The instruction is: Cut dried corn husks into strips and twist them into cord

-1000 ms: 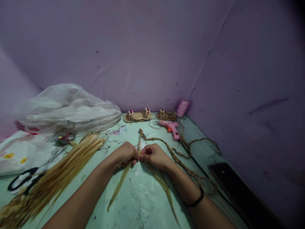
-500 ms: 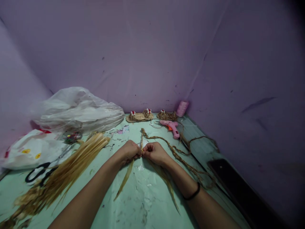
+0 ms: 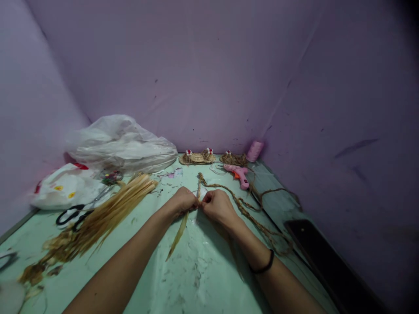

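Both hands meet at the middle of the green table. My left hand [image 3: 186, 200] is closed around the near end of a thin braid of dried fibre [image 3: 199, 185]. Against it, my right hand [image 3: 216, 206] pinches the same braid with thumb and fingertips. A loose flat strand [image 3: 178, 235] hangs toward me from below the left hand; another trails under my right forearm, partly hidden. From the braid's far end a long braided cord [image 3: 242, 209] runs off to the right. The exact grip point is covered by the fingers.
To the left lie a bundle of dried fibre strips [image 3: 111, 213], black-handled scissors [image 3: 73, 216] and plastic bags [image 3: 127, 146]. Along the back are woven slippers [image 3: 197, 158], a pink glue gun [image 3: 240, 173] and a pink thread spool [image 3: 255, 151]. A dark phone-like slab [image 3: 324, 257] lies right.
My view has shifted a little to the left, so the table's things appear farther right. Both hands stay together on the braid, with the right fingers slightly changed in pose.
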Tool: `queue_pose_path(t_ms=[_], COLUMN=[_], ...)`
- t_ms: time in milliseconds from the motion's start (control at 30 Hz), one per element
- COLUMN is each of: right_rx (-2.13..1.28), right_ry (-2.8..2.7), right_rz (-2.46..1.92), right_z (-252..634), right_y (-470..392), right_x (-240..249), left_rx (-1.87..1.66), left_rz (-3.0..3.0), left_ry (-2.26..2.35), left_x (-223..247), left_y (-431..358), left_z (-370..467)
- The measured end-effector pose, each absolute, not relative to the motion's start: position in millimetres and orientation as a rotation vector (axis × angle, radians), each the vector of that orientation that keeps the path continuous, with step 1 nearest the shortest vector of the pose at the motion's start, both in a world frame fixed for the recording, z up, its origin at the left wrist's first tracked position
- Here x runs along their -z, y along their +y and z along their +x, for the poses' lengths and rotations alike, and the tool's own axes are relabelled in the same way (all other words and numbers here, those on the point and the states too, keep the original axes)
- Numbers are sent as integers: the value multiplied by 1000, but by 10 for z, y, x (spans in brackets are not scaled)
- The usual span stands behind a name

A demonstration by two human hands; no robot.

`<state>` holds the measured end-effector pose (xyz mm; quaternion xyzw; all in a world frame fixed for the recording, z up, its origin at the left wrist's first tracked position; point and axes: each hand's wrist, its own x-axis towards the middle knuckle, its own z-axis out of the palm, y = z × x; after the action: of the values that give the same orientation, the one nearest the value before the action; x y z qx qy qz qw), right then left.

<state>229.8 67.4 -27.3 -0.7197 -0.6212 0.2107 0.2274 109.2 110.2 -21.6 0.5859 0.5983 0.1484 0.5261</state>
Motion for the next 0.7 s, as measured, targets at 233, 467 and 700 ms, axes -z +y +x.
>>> queue_pose_path(t_ms=[233, 467, 700], right_rx=[-248, -69, -577], right_ry=[-2027, -2132, -1853], right_rz=[-2008, -2008, -1810], right_z=[2139, 1962, 2228], right_y=[486, 363, 534], right_x=[77, 67, -29], left_rx=[-504, -592, -577], left_rz=[1247, 1205, 1228], left_ry=[1451, 1303, 1218], left_x=[245, 271, 279], left_y=[973, 946, 1016], left_z=[1103, 990, 917])
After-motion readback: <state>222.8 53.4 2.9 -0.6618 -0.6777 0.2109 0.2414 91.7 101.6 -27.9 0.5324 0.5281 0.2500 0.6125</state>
